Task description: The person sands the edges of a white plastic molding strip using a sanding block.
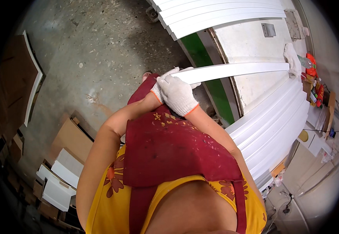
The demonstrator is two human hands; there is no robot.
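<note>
Both my hands wear white knit gloves with orange cuffs and meet at the near end of a long white strip [232, 70]. Under that end is my left hand [158, 89], mostly covered, its fingers around the strip. My right hand [178, 93] lies over the left, with its fingers curled at the same end. From there the strip reaches right across a white-topped table [251, 50], its far end beside a crumpled white cloth [291, 58]. I cannot see exactly where the right fingertips press.
More white strips lie stacked on the table, one stack [220, 15] at the far side, another [269, 128] nearer on the right. A small grey metal piece [268, 30] rests on the tabletop. Left are brown boards [15, 85], cardboard [74, 138] and white boxes [58, 191] on the concrete floor.
</note>
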